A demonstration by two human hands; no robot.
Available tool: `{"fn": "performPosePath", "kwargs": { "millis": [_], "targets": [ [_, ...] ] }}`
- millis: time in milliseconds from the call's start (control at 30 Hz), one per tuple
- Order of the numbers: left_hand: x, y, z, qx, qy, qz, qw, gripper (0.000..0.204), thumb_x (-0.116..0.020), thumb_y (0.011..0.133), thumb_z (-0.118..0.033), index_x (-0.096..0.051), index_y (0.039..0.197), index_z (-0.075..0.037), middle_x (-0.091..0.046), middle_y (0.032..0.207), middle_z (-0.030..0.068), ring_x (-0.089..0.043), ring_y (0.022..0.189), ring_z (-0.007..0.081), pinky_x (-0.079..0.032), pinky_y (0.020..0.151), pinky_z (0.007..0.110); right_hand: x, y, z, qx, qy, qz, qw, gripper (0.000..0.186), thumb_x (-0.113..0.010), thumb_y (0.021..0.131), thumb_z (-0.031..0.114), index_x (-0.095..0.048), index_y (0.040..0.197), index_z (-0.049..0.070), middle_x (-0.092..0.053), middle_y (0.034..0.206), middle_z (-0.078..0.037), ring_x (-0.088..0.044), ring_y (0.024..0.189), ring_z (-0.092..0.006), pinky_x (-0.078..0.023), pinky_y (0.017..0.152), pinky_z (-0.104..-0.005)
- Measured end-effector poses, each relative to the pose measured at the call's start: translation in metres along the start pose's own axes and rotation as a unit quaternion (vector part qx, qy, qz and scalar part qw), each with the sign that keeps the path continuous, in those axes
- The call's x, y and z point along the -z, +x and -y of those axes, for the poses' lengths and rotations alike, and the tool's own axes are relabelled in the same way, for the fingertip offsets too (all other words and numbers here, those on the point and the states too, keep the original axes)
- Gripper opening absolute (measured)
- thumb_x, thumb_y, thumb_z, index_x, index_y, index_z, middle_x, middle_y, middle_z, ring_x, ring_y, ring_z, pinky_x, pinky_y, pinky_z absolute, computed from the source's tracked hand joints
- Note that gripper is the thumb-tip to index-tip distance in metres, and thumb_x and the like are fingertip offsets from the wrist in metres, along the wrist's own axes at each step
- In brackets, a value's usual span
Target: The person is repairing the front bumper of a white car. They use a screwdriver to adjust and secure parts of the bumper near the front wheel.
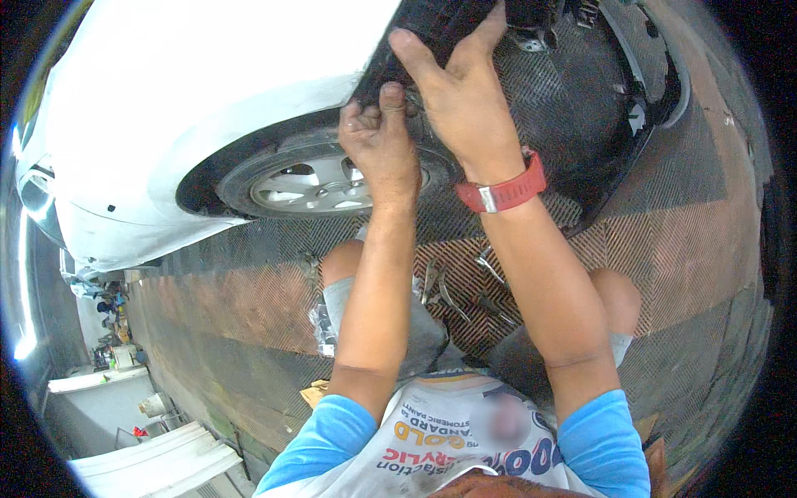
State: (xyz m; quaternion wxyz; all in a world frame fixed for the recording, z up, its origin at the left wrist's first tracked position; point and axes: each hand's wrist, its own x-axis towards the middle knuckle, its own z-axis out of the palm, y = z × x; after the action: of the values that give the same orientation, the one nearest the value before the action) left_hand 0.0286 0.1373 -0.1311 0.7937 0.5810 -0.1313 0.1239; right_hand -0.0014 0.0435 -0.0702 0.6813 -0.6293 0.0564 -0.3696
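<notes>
A white car's fender (274, 91) fills the upper left, and below its arch is a wheel (320, 184) with a silver rim. My left hand (378, 149) is at the fender's front lower corner, fingers curled in and thumb up; whatever lies inside them is hidden. Beside it, my right hand (465, 100) rests against the dark inner part (432, 29) at the fender's front edge. Its thumb and a finger are spread wide apart, while the other fingers are out of sight. A red watch is on my right wrist.
A detached-looking bumper (664, 91) curves along the right, by a dark patterned floor. Several metal hand tools (452, 300) lie on the floor between my knees. A small clear plastic packet (322, 328) is beside my left leg. White cabinets (158, 461) stand at lower left.
</notes>
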Motion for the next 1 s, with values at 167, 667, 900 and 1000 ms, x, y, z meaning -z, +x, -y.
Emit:
{"fn": "performPosePath", "kwargs": {
  "millis": [167, 667, 900, 1000],
  "targets": [
    [-0.001, 0.0, -0.007, 0.004, 0.042, 0.01, 0.999, 0.029, -0.072, 0.097, -0.022, -0.057, 0.103, 0.001, -0.07, 0.084, 0.0045, -0.06, 0.072, 0.0106, -0.048, 0.067, 0.025, 0.0, 0.009, -0.02, 0.089, -0.031, 0.007, 0.995, 0.107, -0.073, 0.093, 0.031, 0.007, 0.145, -0.017, -0.048, 0.125, -0.042, -0.059, 0.114, -0.0381, -0.044, 0.104, -0.0374],
    [-0.002, -0.006, -0.009, 0.044, -0.09, 0.04, 0.994, 0.028, -0.065, 0.101, -0.018, -0.052, 0.113, 0.004, -0.066, 0.106, 0.013, -0.064, 0.097, 0.0167, -0.053, 0.081, 0.03, -0.001, 0.013, -0.016, 0.031, -0.003, 0.023, 0.999, 0.107, -0.068, 0.098, 0.028, 0.015, 0.152, -0.011, -0.021, 0.155, -0.036, -0.029, 0.144, -0.0338, -0.025, 0.119, -0.0379],
    [-0.008, -0.012, -0.01, 0.003, -0.093, 0.031, 0.995, 0.034, -0.065, 0.101, -0.024, -0.049, 0.116, 0.003, -0.067, 0.114, 0.0166, -0.066, 0.101, 0.0212, -0.055, 0.089, 0.035, 0.004, 0.001, -0.023, -0.015, 0.211, -0.034, 0.977, 0.089, -0.062, 0.099, 0.043, -0.011, 0.155, -0.004, -0.045, 0.137, -0.026, -0.043, 0.126, -0.0313, -0.034, 0.109, -0.0422],
    [-0.007, -0.009, -0.009, -0.026, -0.056, 0.029, 0.998, 0.037, -0.068, 0.099, -0.026, -0.052, 0.114, 0.003, -0.068, 0.111, 0.0165, -0.067, 0.098, 0.022, -0.056, 0.088, 0.037, 0.006, -0.018, -0.049, -0.033, 0.189, -0.137, 0.972, 0.062, -0.037, 0.108, 0.052, -0.036, 0.149, 0.005, -0.06, 0.103, -0.008, -0.056, 0.085, -0.0137, -0.049, 0.079, -0.0298]
  ]
}}
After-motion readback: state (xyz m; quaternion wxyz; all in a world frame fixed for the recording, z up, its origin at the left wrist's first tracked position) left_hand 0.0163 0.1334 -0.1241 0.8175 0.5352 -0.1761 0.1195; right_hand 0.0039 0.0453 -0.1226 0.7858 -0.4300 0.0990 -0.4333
